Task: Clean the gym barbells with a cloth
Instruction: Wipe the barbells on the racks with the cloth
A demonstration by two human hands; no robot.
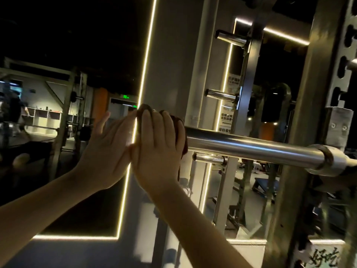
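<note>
Two hands showed, left hand [108, 149], right hand [158, 149], one cloth [183, 141], one barbell [251, 146], three pegs [231, 38] [222, 94] [210, 158] toward one o'clock.

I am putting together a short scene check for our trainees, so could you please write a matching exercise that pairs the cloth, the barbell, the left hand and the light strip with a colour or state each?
Things:
1. cloth
2. barbell
3. left hand
4. light strip

Descriptions:
A. glowing yellow-white
B. flat, fingers straight
C. dark brown, under the fingers of the right hand
D. shiny steel, roughly level

Pairs: 1-C; 2-D; 3-B; 4-A
</note>
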